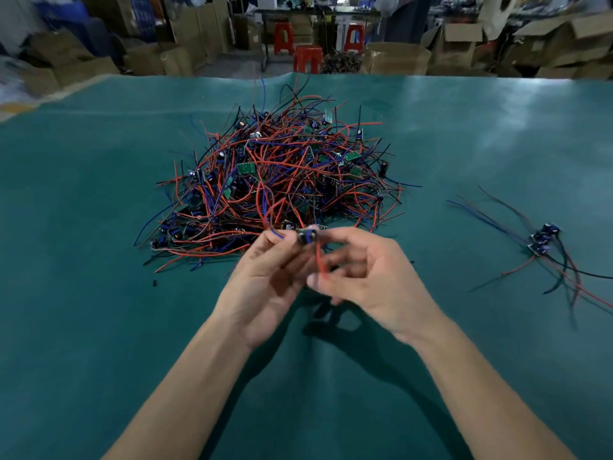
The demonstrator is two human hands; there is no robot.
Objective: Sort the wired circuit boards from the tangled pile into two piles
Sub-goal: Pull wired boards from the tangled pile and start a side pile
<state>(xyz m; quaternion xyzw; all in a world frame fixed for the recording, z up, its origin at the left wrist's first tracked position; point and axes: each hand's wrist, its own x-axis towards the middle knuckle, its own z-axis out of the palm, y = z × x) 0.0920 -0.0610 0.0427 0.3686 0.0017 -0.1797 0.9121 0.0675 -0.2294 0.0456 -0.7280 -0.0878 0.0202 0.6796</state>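
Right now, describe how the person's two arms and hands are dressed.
Both forearms are bare as far as the picture shows: no sleeves or cuffs in view. The left hand and the right hand wear no gloves. No watch, wristband or ring shows on either. The fingers are blurred, so fine details cannot be told.

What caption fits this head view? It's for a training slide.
Both hands hold one wired board before the tangled pile; a small sorted pile lies right.

Two bare forearms, no sleeves, gloves, rings, bracelets or watch visible; left hand (265, 280) and right hand (371, 277) bare with short plain nails where seen; fingers partly motion-blurred, finer detail not readable.
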